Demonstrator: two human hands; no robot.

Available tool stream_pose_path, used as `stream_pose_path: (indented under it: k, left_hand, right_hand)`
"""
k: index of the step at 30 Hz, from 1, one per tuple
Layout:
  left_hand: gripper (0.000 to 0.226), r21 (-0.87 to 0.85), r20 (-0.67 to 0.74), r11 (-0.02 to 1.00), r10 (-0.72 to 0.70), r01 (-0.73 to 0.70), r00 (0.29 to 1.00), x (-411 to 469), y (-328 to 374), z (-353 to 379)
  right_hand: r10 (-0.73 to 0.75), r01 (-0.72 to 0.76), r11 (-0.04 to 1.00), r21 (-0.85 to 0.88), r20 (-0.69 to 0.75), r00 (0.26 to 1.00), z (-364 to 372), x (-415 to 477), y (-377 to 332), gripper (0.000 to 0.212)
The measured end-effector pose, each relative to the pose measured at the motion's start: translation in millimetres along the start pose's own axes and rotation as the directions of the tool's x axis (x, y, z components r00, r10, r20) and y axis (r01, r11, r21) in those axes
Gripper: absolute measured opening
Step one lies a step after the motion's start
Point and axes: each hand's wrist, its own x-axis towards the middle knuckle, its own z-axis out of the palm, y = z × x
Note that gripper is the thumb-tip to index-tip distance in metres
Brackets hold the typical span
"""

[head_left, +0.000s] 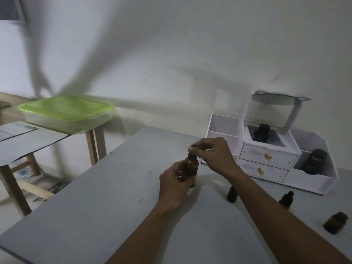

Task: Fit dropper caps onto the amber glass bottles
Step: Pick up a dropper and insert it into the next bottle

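An amber glass bottle [190, 167] stands upright above the grey table [99, 197], with my left hand [174, 184] wrapped around its lower body. My right hand [211, 151] pinches a dark dropper cap [191, 155] that sits on the bottle's neck; my fingers hide most of the cap. To the right on the table stand a small capped bottle [232, 194], a bottle with a dropper cap [286, 200] and a wider amber bottle [334, 222] without a cap.
A white desk organiser [266, 158] with two drawers and side bins stands at the back right, with dark bottles in its top compartment [262, 132] and right bin [314, 161]. A green-lidded plastic box [66, 111] rests on a wooden side table at the left.
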Motion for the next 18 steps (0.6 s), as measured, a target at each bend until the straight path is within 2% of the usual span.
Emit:
stream_pose_path:
  k: [13,18]
  left_hand:
    - [0.050,0.012,0.007,0.999,-0.036,0.036,0.999,-4.2,6.7,0.7]
    - [0.056,0.043,0.008,0.998,-0.046,0.046,0.999,-3.4,6.4,2.3]
  right_hand:
    - [-0.009,0.010,1.000,-0.026,0.017,1.000,-2.8,0.2,-3.9,0.010]
    - [-0.031,0.032,0.999,0.031,-0.020,0.999,-15.4,3.0,-18.0,0.012]
